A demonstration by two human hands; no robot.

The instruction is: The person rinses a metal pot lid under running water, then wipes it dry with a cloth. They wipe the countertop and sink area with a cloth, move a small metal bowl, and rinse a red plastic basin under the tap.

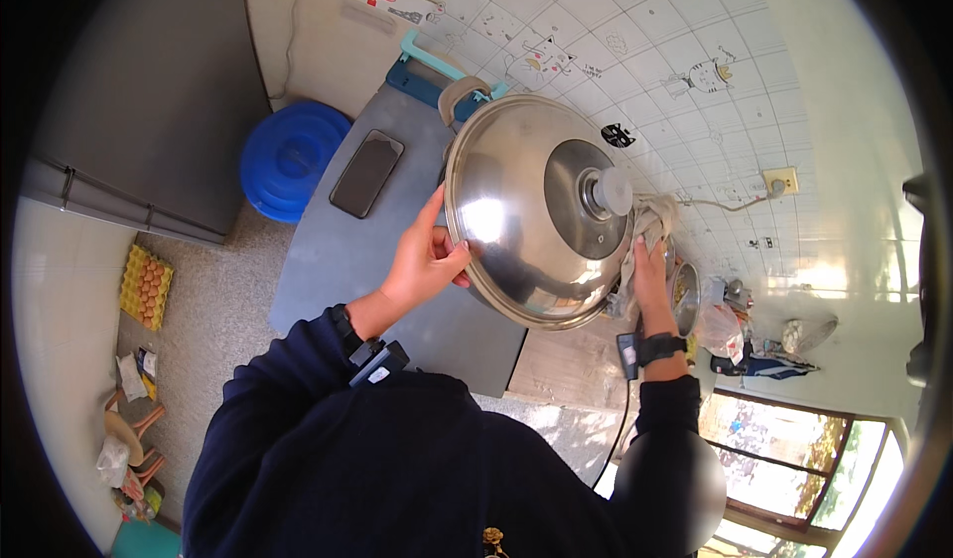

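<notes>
A domed stainless steel lid with a dark glass window and a knob is tilted in front of me. My left hand grips its rim at the left, thumb on the upper side. At the lid's right edge my right hand holds a crumpled greyish cloth against it. A beige loop handle sticks out past the lid's far left rim. Whatever vessel lies under the lid is mostly hidden.
Below lies a grey countertop with a smartphone on it. A teal rack stands at the tiled wall. To the right are a metal bowl and a plastic bag. A blue lidded bucket stands left; farther off lies an egg tray.
</notes>
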